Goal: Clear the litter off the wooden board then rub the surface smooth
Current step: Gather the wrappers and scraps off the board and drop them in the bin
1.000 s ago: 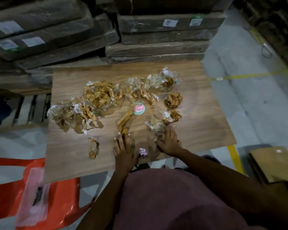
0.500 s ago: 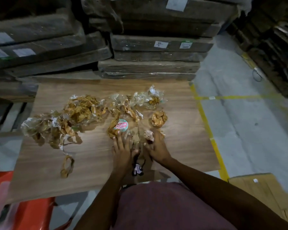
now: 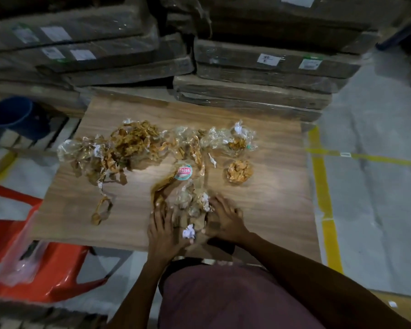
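Lying across a wooden board (image 3: 266,210), crumpled wrappers (image 3: 133,146) spread from left to right. Both hands rest open near its front edge, left hand (image 3: 163,230) and right hand (image 3: 226,220) cupping a small heap (image 3: 192,200). Stacked cartons (image 3: 266,74) stand behind.

Pretty dim shot, just a soft pool of light on the wooden board (image 3: 271,200) centre, murky corners, wide-angle bending at edges, everything slightly motion-blurred.
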The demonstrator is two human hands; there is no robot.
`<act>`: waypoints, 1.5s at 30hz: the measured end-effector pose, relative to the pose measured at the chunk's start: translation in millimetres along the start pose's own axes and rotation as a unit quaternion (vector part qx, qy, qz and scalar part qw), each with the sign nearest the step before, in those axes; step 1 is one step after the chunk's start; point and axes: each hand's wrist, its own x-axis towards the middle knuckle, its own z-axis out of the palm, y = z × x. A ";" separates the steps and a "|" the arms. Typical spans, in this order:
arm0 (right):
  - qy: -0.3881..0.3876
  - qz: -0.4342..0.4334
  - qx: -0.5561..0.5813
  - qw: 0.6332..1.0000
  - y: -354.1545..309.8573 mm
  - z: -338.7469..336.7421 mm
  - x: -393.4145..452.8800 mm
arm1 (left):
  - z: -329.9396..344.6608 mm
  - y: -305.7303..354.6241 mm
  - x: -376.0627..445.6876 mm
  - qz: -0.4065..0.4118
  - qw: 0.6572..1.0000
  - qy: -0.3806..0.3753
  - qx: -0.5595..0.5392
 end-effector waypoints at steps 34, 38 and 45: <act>0.115 0.036 -0.238 0.964 -75.9 24.1 34.7 | -103.4 -30.7 98.9 0.033 0.998 0.040 0.035; 0.207 0.161 -0.125 0.957 -83.3 19.6 23.3 | -98.3 -31.7 121.0 0.078 0.996 0.044 0.026; 0.184 0.328 0.014 0.926 -79.2 39.8 -4.7 | -105.3 -9.3 136.3 0.029 0.992 0.099 0.070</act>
